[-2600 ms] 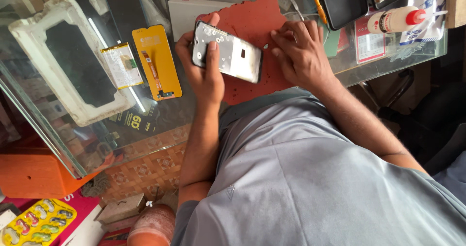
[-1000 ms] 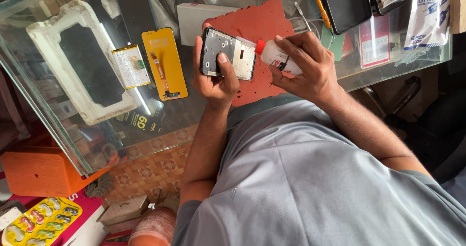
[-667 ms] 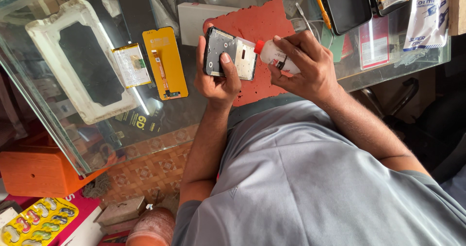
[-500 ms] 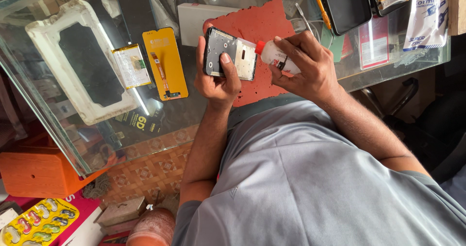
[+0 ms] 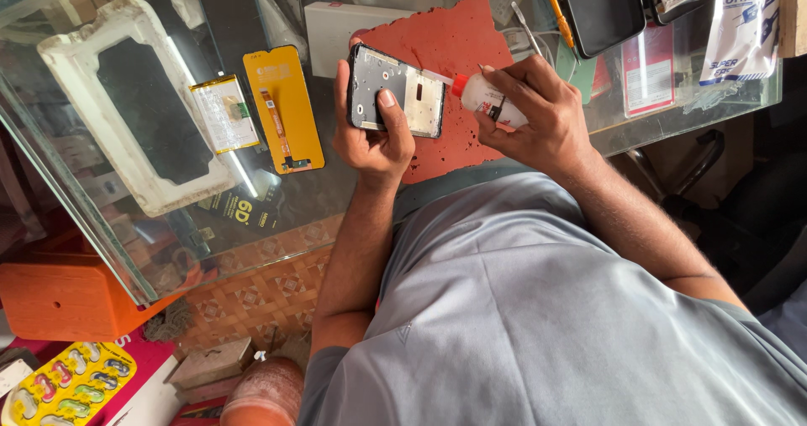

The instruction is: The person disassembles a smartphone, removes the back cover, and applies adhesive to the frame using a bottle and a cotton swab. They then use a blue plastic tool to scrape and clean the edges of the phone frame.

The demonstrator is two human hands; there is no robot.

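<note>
Currently mid-gluing: left hand (image 5: 374,136) clasping phone frame (image 5: 397,90) above red mat (image 5: 458,44), right hand (image 5: 538,115) clenched round small glue bottle (image 5: 487,100), nozzle at frame's right edge. Next probably needs steady bead along rim.
</note>
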